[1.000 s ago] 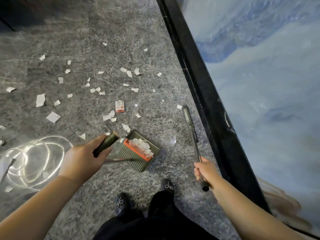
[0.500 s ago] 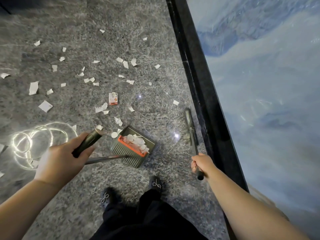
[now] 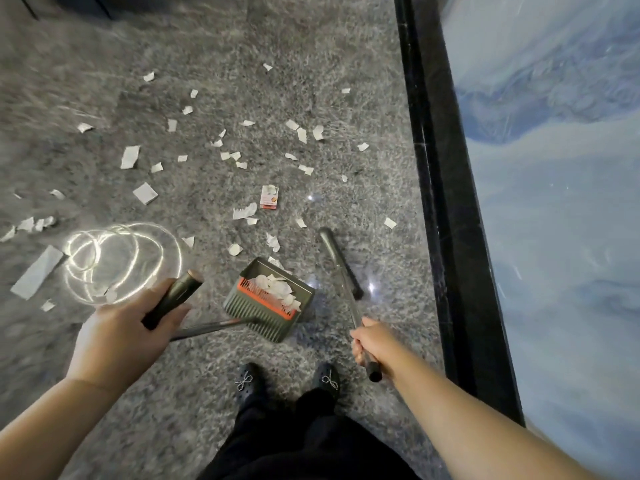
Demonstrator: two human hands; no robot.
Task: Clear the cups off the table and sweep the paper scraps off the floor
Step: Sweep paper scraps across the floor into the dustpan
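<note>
My left hand (image 3: 128, 334) grips the dark handle of a long-handled green dustpan (image 3: 273, 299). The pan stands on the grey floor in front of my feet, with white scraps behind its orange comb. My right hand (image 3: 372, 342) grips the thin handle of a broom (image 3: 341, 265), whose dark head lies on the floor just right of the pan. Several white paper scraps (image 3: 242, 161) lie scattered on the floor beyond the pan. A small red-and-white packet (image 3: 269, 197) lies among them. No cups are in view.
A table with a black edge (image 3: 446, 237) and a blue-white marbled top (image 3: 561, 202) runs along the right side. My two black shoes (image 3: 287, 381) stand just behind the dustpan. A bright ring of reflected light (image 3: 121, 261) shows on the floor at left.
The broom head has come in close to the right side of the dustpan. The view has shifted, so more scraps show at the left. Both hands keep their grips.
</note>
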